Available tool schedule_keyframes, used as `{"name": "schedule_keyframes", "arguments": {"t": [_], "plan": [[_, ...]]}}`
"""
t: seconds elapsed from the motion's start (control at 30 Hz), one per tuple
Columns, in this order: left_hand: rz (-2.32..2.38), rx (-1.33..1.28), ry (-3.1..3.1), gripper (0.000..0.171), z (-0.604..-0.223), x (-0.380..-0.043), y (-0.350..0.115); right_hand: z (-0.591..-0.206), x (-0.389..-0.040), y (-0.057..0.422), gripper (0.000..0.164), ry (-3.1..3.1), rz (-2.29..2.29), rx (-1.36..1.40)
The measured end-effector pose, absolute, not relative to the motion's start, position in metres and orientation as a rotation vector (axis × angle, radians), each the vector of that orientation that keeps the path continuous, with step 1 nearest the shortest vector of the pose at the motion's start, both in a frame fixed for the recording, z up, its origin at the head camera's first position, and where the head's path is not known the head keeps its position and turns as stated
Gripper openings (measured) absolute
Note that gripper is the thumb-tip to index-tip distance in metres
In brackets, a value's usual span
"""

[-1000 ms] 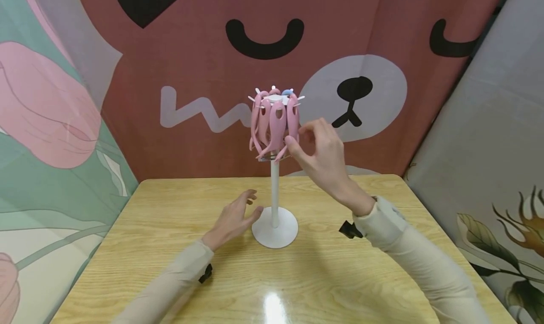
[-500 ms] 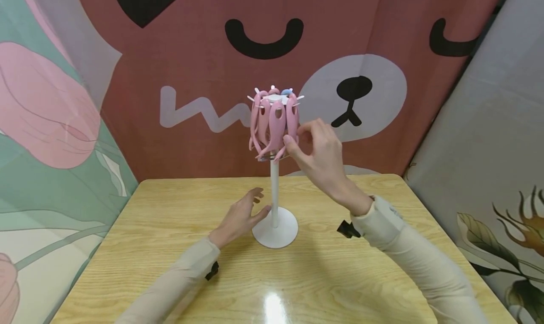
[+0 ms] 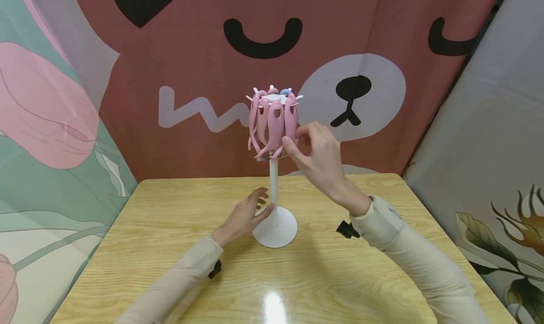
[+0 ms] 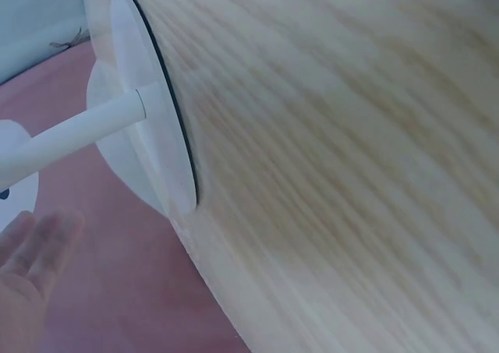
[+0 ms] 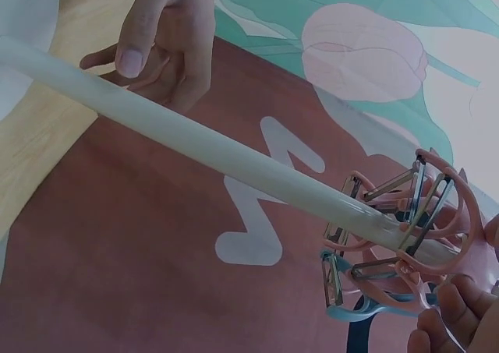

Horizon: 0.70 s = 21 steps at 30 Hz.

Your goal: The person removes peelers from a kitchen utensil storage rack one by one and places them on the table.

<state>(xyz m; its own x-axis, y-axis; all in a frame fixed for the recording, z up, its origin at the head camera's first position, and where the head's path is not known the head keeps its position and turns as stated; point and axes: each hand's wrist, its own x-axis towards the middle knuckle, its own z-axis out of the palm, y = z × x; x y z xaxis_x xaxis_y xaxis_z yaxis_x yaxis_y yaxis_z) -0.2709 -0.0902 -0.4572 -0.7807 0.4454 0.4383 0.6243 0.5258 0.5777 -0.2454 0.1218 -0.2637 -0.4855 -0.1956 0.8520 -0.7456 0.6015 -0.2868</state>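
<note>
With thumb and fingers apart, the left hand [image 3: 241, 217] is hovering just left of the white, round-based pole stand [image 3: 274, 182] on the pale wooden surface [image 3: 165, 229]. The right hand [image 3: 324, 158], nearer, is pinching a curved pink plastic peeler [image 3: 291, 121] hanging vertically, top right.

Fairly bright, even light fills the head view, apparently from above: a white glare burns on the near part of the desk [image 3: 238, 277], and faint, soft-edged shadows fall beside the white base [image 3: 276, 239]. The left wrist view is hazy and washed out, with a cool cast, wood grain smeared and the left grip [image 4: 25, 291] blurred. The right wrist view is dimmer and muted; the curtain [image 5: 366, 53] looks pale toward upper right.
</note>
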Motion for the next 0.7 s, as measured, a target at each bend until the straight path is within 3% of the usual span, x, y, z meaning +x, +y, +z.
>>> {"name": "schedule_keyframes", "arguments": {"t": [0.7], "plan": [[-1.203,-0.965,-2.529,0.056,-0.448,-0.271,-0.078,-0.263,-0.243,0.118,0.033,-2.036,0.859,0.715]]}}
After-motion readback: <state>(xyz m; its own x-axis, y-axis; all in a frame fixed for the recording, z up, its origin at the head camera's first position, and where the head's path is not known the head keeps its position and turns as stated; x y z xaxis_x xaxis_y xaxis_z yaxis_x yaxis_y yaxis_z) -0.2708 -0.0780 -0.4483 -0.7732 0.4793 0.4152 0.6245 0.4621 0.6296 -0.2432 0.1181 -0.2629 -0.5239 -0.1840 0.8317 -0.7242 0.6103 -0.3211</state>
